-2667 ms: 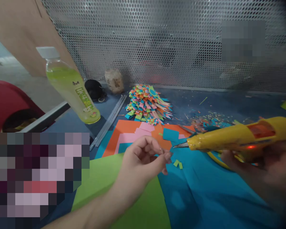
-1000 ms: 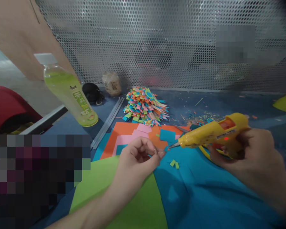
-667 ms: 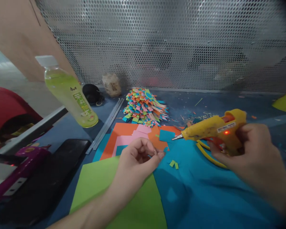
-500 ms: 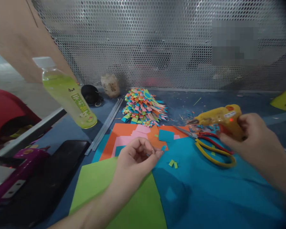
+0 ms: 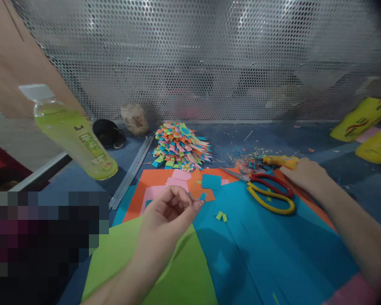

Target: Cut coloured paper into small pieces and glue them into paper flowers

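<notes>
Over the coloured sheets, my left hand [image 5: 169, 216] pinches a small blue paper piece [image 5: 203, 197] between thumb and fingertips. At the right, my right hand [image 5: 306, 171] is closed on the yellow glue gun [image 5: 281, 161], which lies low at the table among paper scraps. Scissors [image 5: 260, 188] with one red and one yellow handle lie between my hands on the blue paper [image 5: 250, 241]. A few small green strips [image 5: 221, 216] rest on that paper. Behind them stands a craft piece [image 5: 180, 146] covered in many folded, coloured paper bits.
A green paper sheet [image 5: 152, 271] lies in front, orange paper [image 5: 136, 199] beyond it. Clear sticks [image 5: 131, 173] and a tilted drink bottle [image 5: 79, 140] are at the left. A wrapped roll [image 5: 135, 119] stands by the perforated metal panel [image 5: 178, 59]. Yellow packets [image 5: 362, 118] are at the right.
My right hand has lowered the glue gun from above the scissors to the table behind them. My left hand keeps its pinch on the blue piece. The whole view has shifted somewhat.
</notes>
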`<action>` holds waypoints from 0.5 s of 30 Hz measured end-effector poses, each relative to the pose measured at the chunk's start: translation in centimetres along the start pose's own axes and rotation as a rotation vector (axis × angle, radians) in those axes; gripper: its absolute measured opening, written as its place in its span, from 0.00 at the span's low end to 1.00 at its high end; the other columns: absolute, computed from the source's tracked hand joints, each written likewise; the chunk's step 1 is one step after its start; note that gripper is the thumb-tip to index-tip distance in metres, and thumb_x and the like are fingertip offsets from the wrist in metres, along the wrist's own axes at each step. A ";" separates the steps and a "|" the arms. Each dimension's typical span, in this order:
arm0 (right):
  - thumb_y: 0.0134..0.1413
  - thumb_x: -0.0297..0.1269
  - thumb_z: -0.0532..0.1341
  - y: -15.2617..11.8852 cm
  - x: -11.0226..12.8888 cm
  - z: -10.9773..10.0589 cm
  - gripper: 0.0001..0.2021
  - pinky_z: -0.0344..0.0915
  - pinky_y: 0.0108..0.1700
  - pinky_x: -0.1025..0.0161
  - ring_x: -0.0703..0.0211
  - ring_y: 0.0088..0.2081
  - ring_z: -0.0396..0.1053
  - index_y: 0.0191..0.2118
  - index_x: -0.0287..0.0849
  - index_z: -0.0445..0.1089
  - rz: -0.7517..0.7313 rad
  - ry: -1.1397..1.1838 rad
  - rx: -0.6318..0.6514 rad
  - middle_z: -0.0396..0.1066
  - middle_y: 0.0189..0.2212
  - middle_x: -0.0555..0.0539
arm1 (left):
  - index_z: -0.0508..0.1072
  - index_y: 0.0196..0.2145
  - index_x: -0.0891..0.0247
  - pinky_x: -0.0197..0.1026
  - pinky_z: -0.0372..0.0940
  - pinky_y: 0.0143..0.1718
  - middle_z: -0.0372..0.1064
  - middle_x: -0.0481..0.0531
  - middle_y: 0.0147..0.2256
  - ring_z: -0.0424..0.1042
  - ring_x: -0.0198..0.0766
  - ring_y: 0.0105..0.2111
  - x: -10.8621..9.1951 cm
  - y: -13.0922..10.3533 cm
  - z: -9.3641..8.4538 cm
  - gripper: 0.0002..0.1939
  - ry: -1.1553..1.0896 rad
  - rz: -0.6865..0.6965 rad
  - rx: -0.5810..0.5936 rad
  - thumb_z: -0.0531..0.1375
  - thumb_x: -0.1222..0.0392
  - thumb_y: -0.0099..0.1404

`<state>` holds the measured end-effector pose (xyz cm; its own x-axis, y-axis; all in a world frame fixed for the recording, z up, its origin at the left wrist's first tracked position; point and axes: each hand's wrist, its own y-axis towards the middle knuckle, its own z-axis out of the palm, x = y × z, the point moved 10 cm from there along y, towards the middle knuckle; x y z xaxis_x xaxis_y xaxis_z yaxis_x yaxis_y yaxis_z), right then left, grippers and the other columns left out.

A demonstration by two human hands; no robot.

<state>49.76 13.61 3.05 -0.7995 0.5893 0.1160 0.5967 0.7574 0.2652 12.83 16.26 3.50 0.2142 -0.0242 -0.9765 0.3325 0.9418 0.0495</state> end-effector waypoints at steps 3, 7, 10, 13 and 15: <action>0.52 0.43 0.55 -1.3 1.3 -1.5 0.26 0.59 0.32 0.43 0.20 0.39 0.65 0.40 0.14 0.66 0.007 -0.023 -0.052 0.64 0.34 0.13 | 0.64 0.24 0.62 0.27 0.53 0.19 0.62 0.41 0.22 0.58 0.23 0.19 -0.3 0.0 -0.1 0.10 -0.005 0.018 -0.012 0.64 0.65 0.55; 0.54 0.41 0.55 -4.8 8.3 -3.1 0.16 0.60 0.47 0.51 0.41 0.46 0.64 0.42 0.32 0.67 -0.425 0.114 -0.039 0.68 0.41 0.31 | 0.64 0.25 0.62 0.27 0.54 0.19 0.64 0.42 0.23 0.59 0.23 0.19 -0.7 -0.2 -0.2 0.09 0.023 0.027 -0.022 0.63 0.65 0.55; 0.48 0.44 0.63 -10.2 14.0 -2.6 0.13 0.59 0.52 0.63 0.56 0.47 0.65 0.39 0.45 0.69 -0.879 0.242 0.124 0.71 0.41 0.48 | 0.64 0.24 0.62 0.27 0.55 0.20 0.63 0.42 0.23 0.59 0.23 0.19 -0.8 -0.3 -0.2 0.09 0.053 0.026 -0.027 0.63 0.65 0.55; 0.49 0.45 0.64 -14.8 16.6 -3.8 0.20 0.61 0.49 0.52 0.50 0.45 0.65 0.46 0.41 0.66 -1.180 0.388 0.101 0.71 0.43 0.43 | 0.64 0.23 0.63 0.26 0.56 0.20 0.63 0.42 0.22 0.59 0.23 0.20 -0.8 -0.2 -0.2 0.10 0.056 0.020 -0.037 0.64 0.65 0.54; 0.48 0.45 0.64 -15.7 16.9 -4.1 0.24 0.62 0.47 0.48 0.47 0.46 0.65 0.48 0.38 0.64 -1.193 0.420 0.079 0.70 0.43 0.41 | 0.64 0.23 0.63 0.26 0.55 0.20 0.63 0.42 0.22 0.60 0.23 0.20 -0.6 -0.1 -0.1 0.10 0.061 0.011 -0.043 0.64 0.65 0.53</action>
<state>26.58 10.54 4.73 -0.7932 -0.5919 0.1431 -0.5160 0.7782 0.3580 12.53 16.22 4.10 0.1610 0.0056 -0.9869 0.2905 0.9554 0.0528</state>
